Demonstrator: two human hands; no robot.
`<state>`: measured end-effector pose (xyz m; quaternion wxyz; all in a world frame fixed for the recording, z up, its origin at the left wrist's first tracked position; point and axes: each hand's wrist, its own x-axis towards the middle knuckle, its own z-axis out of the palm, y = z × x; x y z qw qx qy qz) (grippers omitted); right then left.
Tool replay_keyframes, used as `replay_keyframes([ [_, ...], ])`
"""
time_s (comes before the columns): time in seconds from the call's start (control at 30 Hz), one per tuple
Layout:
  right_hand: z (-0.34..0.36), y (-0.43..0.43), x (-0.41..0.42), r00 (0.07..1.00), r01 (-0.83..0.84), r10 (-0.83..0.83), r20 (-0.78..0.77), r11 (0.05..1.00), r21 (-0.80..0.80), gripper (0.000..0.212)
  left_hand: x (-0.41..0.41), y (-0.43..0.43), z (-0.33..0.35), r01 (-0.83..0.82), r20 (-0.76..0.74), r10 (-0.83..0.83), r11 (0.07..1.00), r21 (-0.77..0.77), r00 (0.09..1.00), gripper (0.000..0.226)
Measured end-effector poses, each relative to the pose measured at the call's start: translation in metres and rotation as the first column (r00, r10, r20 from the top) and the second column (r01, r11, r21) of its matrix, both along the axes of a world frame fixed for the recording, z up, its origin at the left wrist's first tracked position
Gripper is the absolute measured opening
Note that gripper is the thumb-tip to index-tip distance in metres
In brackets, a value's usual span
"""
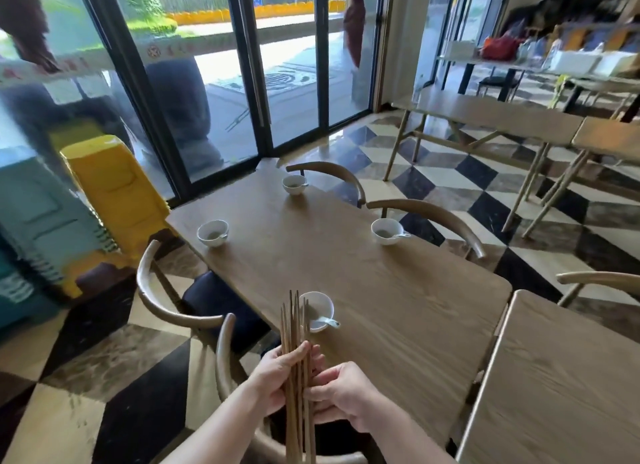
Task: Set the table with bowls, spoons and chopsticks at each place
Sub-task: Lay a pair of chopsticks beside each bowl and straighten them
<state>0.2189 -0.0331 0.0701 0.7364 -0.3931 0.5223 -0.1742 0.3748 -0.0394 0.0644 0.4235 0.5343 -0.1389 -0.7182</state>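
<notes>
Both hands are on a bundle of wooden chopsticks (293, 325), held roughly upright over the near-left corner of the wooden table (346, 276).
- Left hand (277, 373): wraps the bundle from the left, fingers curled across the front.
- Right hand (343, 392): grips from the right, fingertips closed on the sticks at the bundle's right edge. Can't tell how many it has separated.
- The stick tips fan out slightly and overlap the near bowl (320, 307) from this angle. Can't tell whether they touch it.

Four white bowls on the table, one per place:
- near bowl: left edge, closest to the person
- left bowl (212, 233): further along the same edge
- right bowl (385, 230): opposite edge
- far bowl (294, 184): right edge, far end

Each holds a white spoon, and the handles poke over the rim in the near bowl (330, 322) and right bowl (402, 235).

Curved-back wooden chairs are tucked in at each place, one of them (156, 290) by the left bowl. A second table (554, 377) stands just beside the first, on the right. Stacked yellow crates (114, 193) sit against the glass doors (287, 65).
</notes>
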Motion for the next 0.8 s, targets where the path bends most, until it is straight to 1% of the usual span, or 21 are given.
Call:
replay_keyframes([
  [0.13, -0.006, -0.036, -0.006, 1.0, 0.022, -0.022, 0.009, 0.999, 0.028, 0.023, -0.005, -0.036, -0.007, 0.036, -0.021, -0.036, 0.998, 0.045, 0.999, 0.04],
  [0.27, -0.017, -0.055, -0.008, 0.997, 0.077, -0.078, 0.01, 0.994, 0.075, 0.023, -0.01, -0.06, -0.018, 0.077, -0.034, -0.074, 0.993, 0.09, 0.997, 0.039],
  [0.4, -0.025, -0.072, -0.007, 0.996, 0.083, -0.085, 0.012, 0.99, 0.116, 0.023, -0.008, -0.086, -0.025, 0.112, -0.054, -0.107, 0.989, 0.1, 0.993, 0.036],
  [0.47, -0.023, -0.082, -0.009, 0.984, 0.176, -0.177, -0.005, 0.976, 0.125, 0.028, -0.007, -0.104, -0.027, 0.102, -0.064, -0.097, 0.991, 0.085, 0.993, 0.034],
  [0.5, -0.023, -0.088, -0.013, 0.964, 0.266, -0.265, -0.026, 0.956, 0.122, 0.029, -0.005, -0.115, -0.029, 0.079, -0.076, -0.073, 0.994, 0.077, 0.994, 0.033],
  [0.57, -0.026, -0.099, -0.026, 0.886, 0.463, -0.459, -0.061, 0.881, 0.098, 0.028, 0.003, -0.139, -0.036, 0.054, -0.093, -0.047, 0.996, 0.074, 0.995, 0.032],
  [0.67, -0.05, -0.114, -0.044, 0.742, 0.67, -0.657, -0.136, 0.737, 0.092, 0.028, 0.02, -0.172, -0.046, 0.106, -0.116, -0.094, 0.99, 0.094, 0.989, 0.025],
  [0.73, -0.069, -0.119, -0.041, 0.689, 0.721, -0.688, -0.227, 0.681, 0.127, 0.028, 0.032, -0.19, -0.052, 0.172, -0.124, -0.156, 0.977, 0.126, 0.98, 0.028],
  [0.8, -0.088, -0.123, -0.029, 0.675, 0.731, -0.662, -0.326, 0.66, 0.172, 0.027, 0.042, -0.203, -0.055, 0.241, -0.144, -0.221, 0.959, 0.146, 0.965, 0.031],
])
